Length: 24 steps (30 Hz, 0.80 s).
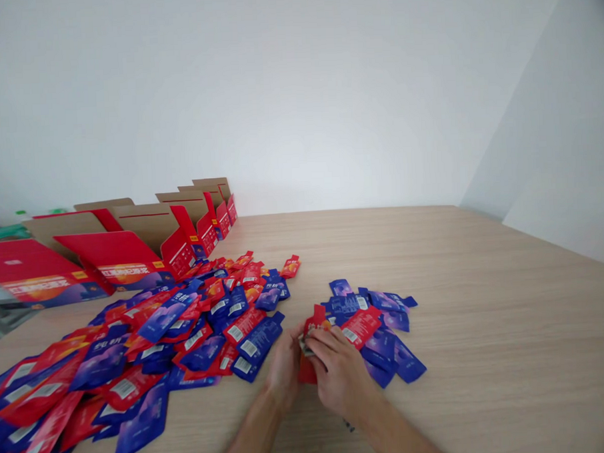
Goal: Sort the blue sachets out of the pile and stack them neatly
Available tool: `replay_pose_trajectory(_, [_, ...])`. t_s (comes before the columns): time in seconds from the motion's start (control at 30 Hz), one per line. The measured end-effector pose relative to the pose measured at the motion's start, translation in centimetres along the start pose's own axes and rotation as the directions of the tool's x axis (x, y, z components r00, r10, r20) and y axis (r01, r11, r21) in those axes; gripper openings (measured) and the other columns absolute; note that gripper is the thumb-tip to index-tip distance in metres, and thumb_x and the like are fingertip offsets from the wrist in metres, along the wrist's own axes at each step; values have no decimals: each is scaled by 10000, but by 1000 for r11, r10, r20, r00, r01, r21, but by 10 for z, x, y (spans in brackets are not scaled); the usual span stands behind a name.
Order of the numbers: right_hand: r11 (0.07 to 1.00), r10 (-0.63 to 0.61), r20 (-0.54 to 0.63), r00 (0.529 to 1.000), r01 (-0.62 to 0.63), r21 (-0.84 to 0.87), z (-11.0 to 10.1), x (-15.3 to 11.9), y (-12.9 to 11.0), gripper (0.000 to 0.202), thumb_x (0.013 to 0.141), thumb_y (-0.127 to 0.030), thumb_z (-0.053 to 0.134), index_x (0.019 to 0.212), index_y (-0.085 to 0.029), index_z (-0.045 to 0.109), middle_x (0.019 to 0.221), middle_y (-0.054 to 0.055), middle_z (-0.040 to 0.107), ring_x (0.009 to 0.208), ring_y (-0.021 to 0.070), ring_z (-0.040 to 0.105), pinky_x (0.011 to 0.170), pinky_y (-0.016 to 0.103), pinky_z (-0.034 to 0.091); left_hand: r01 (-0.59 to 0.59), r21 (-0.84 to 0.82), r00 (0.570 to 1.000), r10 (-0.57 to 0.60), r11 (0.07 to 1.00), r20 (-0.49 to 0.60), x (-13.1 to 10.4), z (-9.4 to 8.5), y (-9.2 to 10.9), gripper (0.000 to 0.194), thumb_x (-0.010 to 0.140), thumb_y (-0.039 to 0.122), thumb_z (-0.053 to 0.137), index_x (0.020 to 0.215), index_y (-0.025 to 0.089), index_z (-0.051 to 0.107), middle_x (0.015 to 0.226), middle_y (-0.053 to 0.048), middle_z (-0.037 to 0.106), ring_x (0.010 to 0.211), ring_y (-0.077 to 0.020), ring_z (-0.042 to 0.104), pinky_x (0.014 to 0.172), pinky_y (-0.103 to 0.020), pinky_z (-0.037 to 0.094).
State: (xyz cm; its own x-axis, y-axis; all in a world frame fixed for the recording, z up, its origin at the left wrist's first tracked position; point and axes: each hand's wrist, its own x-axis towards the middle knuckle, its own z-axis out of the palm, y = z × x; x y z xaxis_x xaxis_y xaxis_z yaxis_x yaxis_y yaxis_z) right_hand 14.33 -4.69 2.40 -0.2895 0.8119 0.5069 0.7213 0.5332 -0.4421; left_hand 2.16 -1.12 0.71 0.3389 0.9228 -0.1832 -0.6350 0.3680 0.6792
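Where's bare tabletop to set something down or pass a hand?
Widest: right of the small pouch pile to the table's right edge. Also behind it, towards the wall. Narrow lane between both piles, beyond the hands. Crowded: left, large pouch pile by open cartons; front centre, left hand, right hand, red pouch.

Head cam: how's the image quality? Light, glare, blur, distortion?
Head view: soft, even light; pale glow mid-wall, no harsh glare. Head view: left hand and right hand slightly soft, fine pouch print hard to read. Head view: wide-angle stretch towards the left edge, dark fringing at the right corners.
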Motion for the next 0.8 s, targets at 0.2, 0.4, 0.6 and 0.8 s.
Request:
replay_pose_trajectory(0.2, [994,14,177,984,-32,101,-10,-4,-12,268,802,-67,574,965,-250,684,938,7,692,940,180,599,901,298,463,-196,401,959,260,895,-111,9,-15,13,347,833,310,547,1133,190,672,1013,-64,711,992,-252,627,862,-360,508])
replay_pose_trajectory(0.4, [994,113,98,989,-112,-12,-9,-3,-2,187,825,-78,563,819,-236,662,845,15,676,866,194,585,802,297,457,-391,869,693,719,303,61,29,-25,35,359,781,205,644,1134,249,694,1402,-69,528,1399,-277,318,1186,-437,145])
replay_pose_trajectory(0.6, [979,175,10,984,-173,-111,-7,-3,12,188,802,-67,566,804,-233,653,863,58,672,878,243,586,789,343,465,-437,762,821,559,478,120,50,4,20,227,652,132,739,850,243,749,1152,-109,664,1295,-314,442,1176,-464,159])
replay_pose_trajectory(0.8, [930,225,-261,939,-287,-228,-24,1,43,249,817,-71,533,951,-246,648,970,89,663,949,280,566,835,399,456,-409,749,880,444,521,172,72,33,-2,180,706,150,684,842,252,744,998,-90,699,1095,-284,564,1108,-414,279])
